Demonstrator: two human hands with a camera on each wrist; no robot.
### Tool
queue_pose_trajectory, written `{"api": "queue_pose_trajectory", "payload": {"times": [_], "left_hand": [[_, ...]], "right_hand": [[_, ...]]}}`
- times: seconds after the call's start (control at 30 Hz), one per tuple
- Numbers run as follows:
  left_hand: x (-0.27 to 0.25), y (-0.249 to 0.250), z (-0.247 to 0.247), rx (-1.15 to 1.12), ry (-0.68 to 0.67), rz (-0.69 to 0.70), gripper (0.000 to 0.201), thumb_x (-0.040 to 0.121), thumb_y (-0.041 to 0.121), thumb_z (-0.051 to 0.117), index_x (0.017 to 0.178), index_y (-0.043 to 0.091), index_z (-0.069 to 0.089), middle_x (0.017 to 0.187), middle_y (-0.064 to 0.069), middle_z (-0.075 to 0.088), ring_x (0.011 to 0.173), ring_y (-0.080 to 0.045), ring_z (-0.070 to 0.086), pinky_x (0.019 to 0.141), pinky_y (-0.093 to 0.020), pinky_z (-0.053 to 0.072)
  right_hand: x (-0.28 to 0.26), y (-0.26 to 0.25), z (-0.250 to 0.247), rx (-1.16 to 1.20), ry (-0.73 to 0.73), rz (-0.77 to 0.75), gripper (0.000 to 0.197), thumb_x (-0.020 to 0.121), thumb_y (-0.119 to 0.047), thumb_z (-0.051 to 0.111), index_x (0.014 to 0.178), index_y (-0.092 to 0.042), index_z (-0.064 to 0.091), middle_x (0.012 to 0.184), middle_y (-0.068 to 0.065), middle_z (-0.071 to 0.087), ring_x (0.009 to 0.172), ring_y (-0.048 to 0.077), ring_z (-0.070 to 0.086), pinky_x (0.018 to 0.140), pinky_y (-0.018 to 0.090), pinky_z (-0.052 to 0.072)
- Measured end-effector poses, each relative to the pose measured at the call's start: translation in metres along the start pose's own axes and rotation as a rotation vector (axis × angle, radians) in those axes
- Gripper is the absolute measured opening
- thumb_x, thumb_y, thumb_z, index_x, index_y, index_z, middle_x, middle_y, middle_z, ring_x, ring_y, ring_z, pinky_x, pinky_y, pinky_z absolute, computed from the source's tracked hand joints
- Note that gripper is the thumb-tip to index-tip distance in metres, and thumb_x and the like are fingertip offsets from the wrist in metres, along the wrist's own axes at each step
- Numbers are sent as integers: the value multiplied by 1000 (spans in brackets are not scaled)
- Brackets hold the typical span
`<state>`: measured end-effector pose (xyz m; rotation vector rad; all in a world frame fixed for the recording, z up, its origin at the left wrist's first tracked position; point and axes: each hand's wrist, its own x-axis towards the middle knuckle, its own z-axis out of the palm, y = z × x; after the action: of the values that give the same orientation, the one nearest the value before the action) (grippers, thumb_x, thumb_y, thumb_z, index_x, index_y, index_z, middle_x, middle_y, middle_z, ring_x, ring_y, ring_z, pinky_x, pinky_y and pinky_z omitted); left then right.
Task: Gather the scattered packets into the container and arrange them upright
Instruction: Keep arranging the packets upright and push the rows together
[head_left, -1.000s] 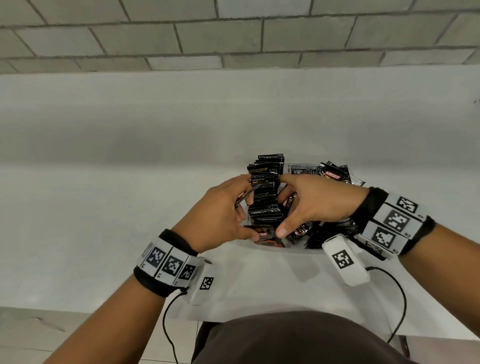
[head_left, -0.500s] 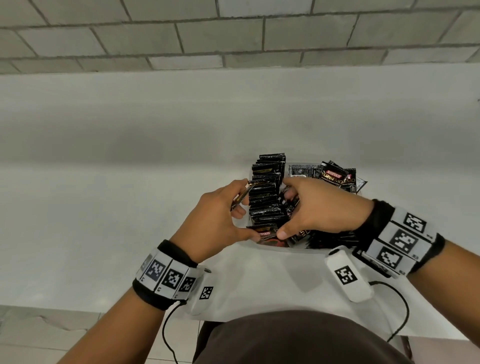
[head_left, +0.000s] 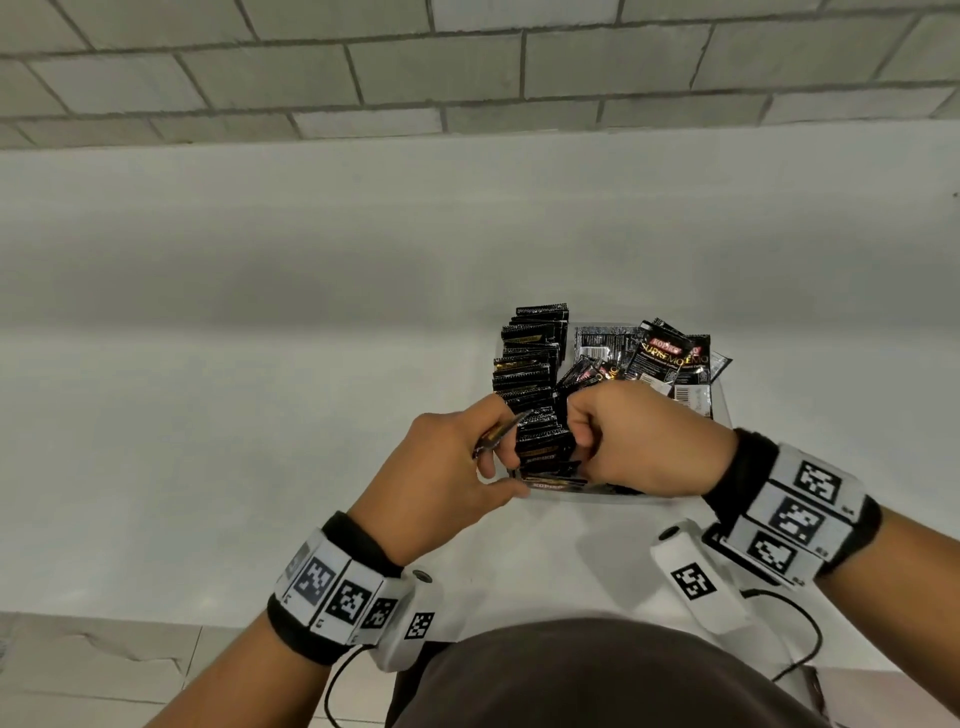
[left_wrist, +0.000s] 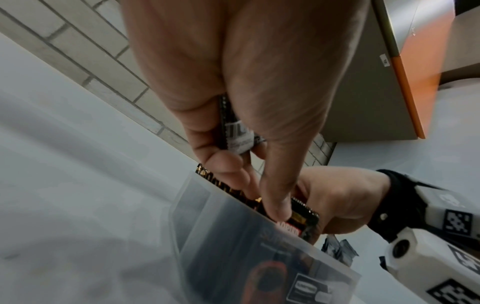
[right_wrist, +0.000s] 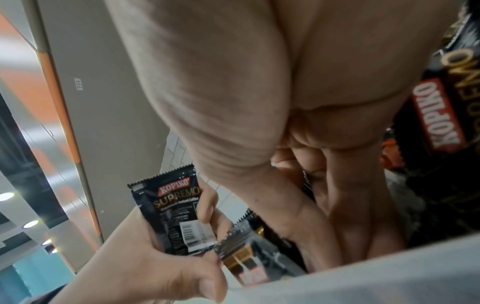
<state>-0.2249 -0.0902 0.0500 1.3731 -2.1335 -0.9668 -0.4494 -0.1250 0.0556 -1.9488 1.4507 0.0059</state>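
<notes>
L hand (head_left: 447, 462) pinched one spare packet (head_left: 497, 435) btwn thumb and fingers, at the container's (head_left: 719, 410) left edge on the white surface (head_left: 260, 441). Mid: upright row of packets (head_left: 530, 374) ran along the left side inside. R hand (head_left: 634, 441) was curled down into that row, gripping or bracing packets, can't tell which. Far right: loose packets (head_left: 670, 353) lay flat in a heap inside. Risk, imo: wedging the spare in could topple the row if R hand let go; slick foil may slip.
</notes>
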Motion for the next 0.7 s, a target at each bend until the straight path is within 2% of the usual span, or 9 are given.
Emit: {"api": "queue_pose_trajectory", "payload": {"times": [0.1,0.17,0.27,0.37,0.43,0.53,0.63,0.7], "left_hand": [[0,0,4,10,19,-1,44,74,19,91,86,33,51,81,21,64,65,-4,56,62,-9,41],[0,-1,3,2,35,-17,42,74,19,91,86,30,52,79,18,64,65,-6,57,62,-10,43],[0,-4,0,-33,52,-60,40,74,18,90,85,29,53,78,14,65,67,-9,59,63,-15,48],[-3,-2,-6,-70,45,-79,42,72,21,93,85,28,53,79,11,65,67,-12,59,63,-21,51],[-3,0,-14,-125,81,-93,40,72,24,94,86,23,56,80,8,65,64,-13,60,62,-23,52],[0,0,-29,-284,159,-168,29,82,18,86,93,18,59,78,0,68,59,-20,68,55,-25,52],[9,0,-40,-500,188,-221,24,94,0,68,107,14,53,79,-7,66,59,-37,70,49,-36,51],[20,1,-45,-602,201,-229,25,95,-8,61,109,8,48,82,-11,63,62,-44,70,53,-39,53]], "right_hand": [[4,2,4,31,-27,-15,34,67,-3,74,72,-22,47,73,-4,68,60,8,53,56,23,44],[4,2,4,68,-62,-17,38,66,0,77,74,-23,48,74,-6,69,59,5,56,59,24,48],[0,2,-2,87,-106,-5,39,68,0,83,76,-23,53,80,-3,73,66,8,66,66,32,57],[-8,0,-18,120,-70,-10,33,71,4,79,77,-22,60,78,-2,75,67,8,70,70,31,59],[-11,2,-35,122,55,4,25,75,-3,78,78,-23,63,75,-4,75,66,5,69,70,27,57],[-13,9,-63,40,236,8,18,79,-19,82,80,-28,67,75,-9,71,67,-1,64,63,12,48],[-5,15,-73,-49,234,4,17,81,-27,82,89,-30,68,83,-14,66,73,0,59,62,10,40],[5,15,-66,-148,173,-43,36,75,-38,85,105,-31,66,97,-16,60,87,4,52,71,17,41]]}}
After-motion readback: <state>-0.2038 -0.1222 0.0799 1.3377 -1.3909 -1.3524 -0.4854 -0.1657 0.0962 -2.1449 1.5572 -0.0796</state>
